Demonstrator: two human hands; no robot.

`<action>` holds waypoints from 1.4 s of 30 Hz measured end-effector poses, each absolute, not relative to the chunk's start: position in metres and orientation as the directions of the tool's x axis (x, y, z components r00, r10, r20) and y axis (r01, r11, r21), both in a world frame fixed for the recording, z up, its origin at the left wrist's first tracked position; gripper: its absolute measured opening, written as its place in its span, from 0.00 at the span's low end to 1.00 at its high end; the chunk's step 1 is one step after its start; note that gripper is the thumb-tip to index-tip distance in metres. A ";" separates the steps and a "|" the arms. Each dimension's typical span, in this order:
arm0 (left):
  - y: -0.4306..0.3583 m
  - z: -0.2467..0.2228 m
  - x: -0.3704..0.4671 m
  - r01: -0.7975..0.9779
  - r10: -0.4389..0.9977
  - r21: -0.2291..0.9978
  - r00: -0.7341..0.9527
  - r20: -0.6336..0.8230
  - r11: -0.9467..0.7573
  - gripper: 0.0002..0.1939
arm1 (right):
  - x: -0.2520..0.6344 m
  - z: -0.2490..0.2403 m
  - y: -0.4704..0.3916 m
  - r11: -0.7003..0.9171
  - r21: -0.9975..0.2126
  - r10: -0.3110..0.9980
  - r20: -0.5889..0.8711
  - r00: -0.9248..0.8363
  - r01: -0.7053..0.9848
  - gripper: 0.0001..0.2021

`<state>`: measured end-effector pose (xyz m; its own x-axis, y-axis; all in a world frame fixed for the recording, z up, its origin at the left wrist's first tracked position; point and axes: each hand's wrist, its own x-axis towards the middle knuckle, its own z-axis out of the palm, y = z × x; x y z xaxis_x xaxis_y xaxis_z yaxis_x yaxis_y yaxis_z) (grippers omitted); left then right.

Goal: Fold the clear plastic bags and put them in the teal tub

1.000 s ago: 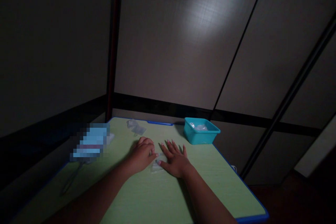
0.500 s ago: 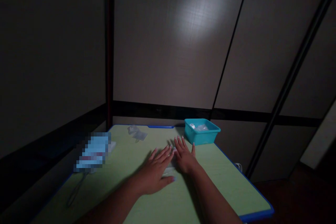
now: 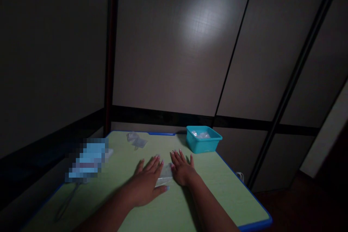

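Note:
A clear plastic bag [image 3: 165,176] lies flat on the green tabletop [image 3: 217,192], between my two hands. My left hand [image 3: 146,182] rests palm down over the bag's left side, fingers stretched forward and thumb out to the right. On the bag's right edge lies my right hand [image 3: 182,168], also palm down with the fingers spread. Both hands cover parts of the bag, so its full outline is hidden. Neither hand grips anything.
A turquoise basket [image 3: 203,146] holding clear plastic stands at the table's back right. Crumpled clear plastic [image 3: 137,140] lies at the back left. A blurred-out blue item [image 3: 88,161] with a cord sits by the left edge. Wall panels [image 3: 163,61] rise behind the table.
My hands have moved apart, the left one further left, so more of the plastic bag shows between them. The whole view has shifted slightly.

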<state>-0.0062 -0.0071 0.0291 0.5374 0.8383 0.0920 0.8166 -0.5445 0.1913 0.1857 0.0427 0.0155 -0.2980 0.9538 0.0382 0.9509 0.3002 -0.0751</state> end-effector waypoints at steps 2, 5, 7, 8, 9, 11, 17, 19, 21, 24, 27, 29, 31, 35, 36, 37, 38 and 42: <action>-0.007 0.032 -0.001 0.773 0.795 0.186 0.584 0.164 -0.607 0.36 | 0.186 0.014 0.044 0.300 -0.070 0.954 0.029 -0.298 0.951 0.26; -0.008 0.036 0.007 0.692 0.720 0.201 0.670 0.179 -0.694 0.34 | 0.186 0.013 0.046 0.311 -0.061 0.950 0.017 -0.310 0.948 0.26; -0.008 0.037 0.010 0.671 0.704 0.225 0.699 0.129 -0.707 0.35 | 0.187 0.013 0.046 0.316 -0.057 0.949 0.013 -0.316 0.947 0.26; -0.008 0.037 0.010 0.669 0.702 0.237 0.705 0.100 -0.705 0.35 | 0.187 0.013 0.046 0.318 -0.056 0.948 0.014 -0.318 0.946 0.27; -0.008 0.036 0.009 0.672 0.704 0.246 0.706 0.074 -0.699 0.36 | 0.187 0.013 0.046 0.317 -0.058 0.948 0.015 -0.317 0.947 0.27; -0.008 0.035 0.006 0.685 0.715 0.258 0.698 0.038 -0.681 0.36 | 0.186 0.015 0.045 0.312 -0.064 0.950 0.017 -0.312 0.948 0.26; -0.014 0.029 -0.001 0.748 0.778 0.254 0.628 0.026 -0.613 0.41 | 0.185 0.016 0.043 0.295 -0.079 0.956 0.025 -0.293 0.952 0.25; -0.012 0.029 -0.002 0.759 0.791 0.233 0.605 0.093 -0.608 0.39 | 0.185 0.015 0.043 0.297 -0.084 0.955 0.038 -0.295 0.951 0.25; -0.007 0.031 -0.004 0.765 0.792 0.207 0.580 0.190 -0.610 0.35 | 0.186 0.013 0.044 0.300 -0.087 0.954 0.049 -0.297 0.950 0.25; 0.001 0.033 -0.006 0.747 0.769 0.195 0.590 0.246 -0.636 0.31 | 0.187 0.012 0.044 0.301 -0.089 0.953 0.053 -0.297 0.950 0.25; 0.004 0.032 -0.006 0.685 0.715 0.207 0.673 0.189 -0.699 0.31 | 0.187 0.013 0.044 0.305 -0.090 0.952 0.042 -0.303 0.948 0.25; 0.004 0.029 -0.005 0.652 0.686 0.227 0.715 0.133 -0.724 0.31 | 0.187 0.015 0.044 0.310 -0.085 0.951 0.027 -0.309 0.947 0.26; 0.001 0.026 -0.006 0.649 0.684 0.249 0.724 0.087 -0.719 0.31 | 0.187 0.016 0.044 0.312 -0.077 0.950 0.008 -0.313 0.947 0.26; -0.003 0.024 -0.009 0.688 0.727 0.270 0.682 0.077 -0.674 0.32 | 0.186 0.018 0.044 0.306 -0.073 0.952 -0.005 -0.307 0.949 0.26; -0.003 0.025 -0.009 0.699 0.741 0.273 0.665 0.090 -0.661 0.32 | 0.186 0.018 0.044 0.304 -0.076 0.952 -0.005 -0.305 0.950 0.26; -0.004 0.026 -0.009 0.707 0.752 0.276 0.649 0.112 -0.651 0.32 | 0.186 0.018 0.044 0.303 -0.081 0.952 -0.006 -0.305 0.949 0.26; -0.003 0.028 -0.009 0.709 0.758 0.278 0.637 0.141 -0.648 0.31 | 0.185 0.019 0.043 0.302 -0.085 0.953 -0.010 -0.304 0.949 0.26; 0.000 0.032 -0.007 0.657 0.714 0.288 0.674 0.189 -0.697 0.32 | 0.184 0.022 0.043 0.288 -0.077 0.956 -0.028 -0.291 0.954 0.26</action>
<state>-0.0067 -0.0003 0.0317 0.6740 0.7140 0.1893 0.6571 -0.6966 0.2880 0.1835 0.0426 0.0218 -0.2908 0.9564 -0.0280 0.9545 0.2880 -0.0774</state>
